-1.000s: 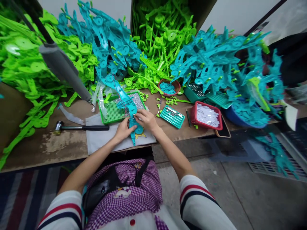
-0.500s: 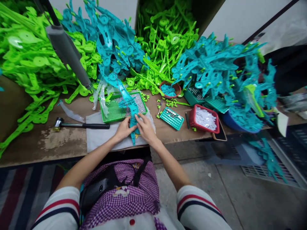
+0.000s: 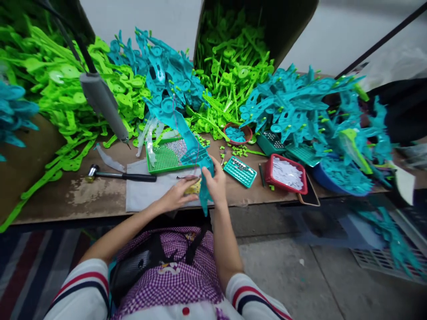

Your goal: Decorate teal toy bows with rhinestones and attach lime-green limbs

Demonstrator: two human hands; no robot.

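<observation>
My right hand (image 3: 216, 183) is closed around the lower part of a long turquoise plastic part (image 3: 190, 138), held tilted above the work surface. The part has a round disc at its far end, and a thin red line runs across it. On the grey cloth (image 3: 140, 195), my left hand (image 3: 176, 194) is at a small yellow piece (image 3: 193, 189), its fingers along the far side and its thumb along the near side. The turquoise part partly hides this piece. Behind the hands lies a green tray (image 3: 165, 159) of small silvery pieces.
A hammer (image 3: 120, 175) lies left of the cloth, below a hanging electric screwdriver (image 3: 103, 104). Lime-green parts (image 3: 63, 93) and turquoise parts (image 3: 287, 102) are heaped behind. At right are a turquoise pallet (image 3: 240, 171), a red basket (image 3: 287, 173) of white pieces and a blue basin (image 3: 340, 178).
My right hand has lifted the turquoise part and shifted it to the right. My left hand has let go of it and is now at the yellow piece. The view has shifted slightly.
</observation>
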